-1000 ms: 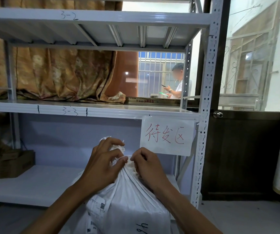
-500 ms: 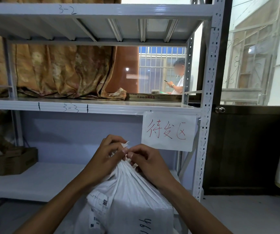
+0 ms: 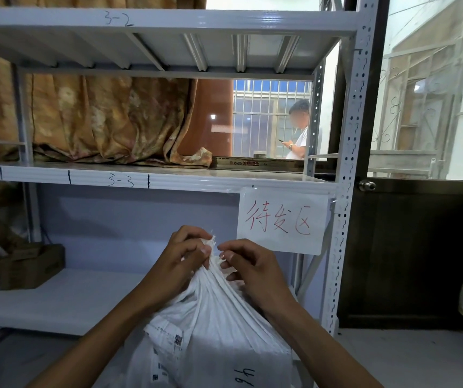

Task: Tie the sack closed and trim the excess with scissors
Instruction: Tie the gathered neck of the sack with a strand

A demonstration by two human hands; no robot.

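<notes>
Two hands pinch the gathered neck of the sack (image 3: 219, 326), which stands before the shelf (image 3: 152, 182). Left hand (image 3: 178, 264) clamps the bunch so the pleats stay tight; right hand (image 3: 248, 266) nips it opposite, likely readying the tie.

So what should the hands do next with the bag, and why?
Probably cinch the neck tight and knot it. Both the left hand and right hand are pinching the gathered top of the white sack, but no finished knot shows, and no scissors are in view, so trimming has to wait.
</notes>
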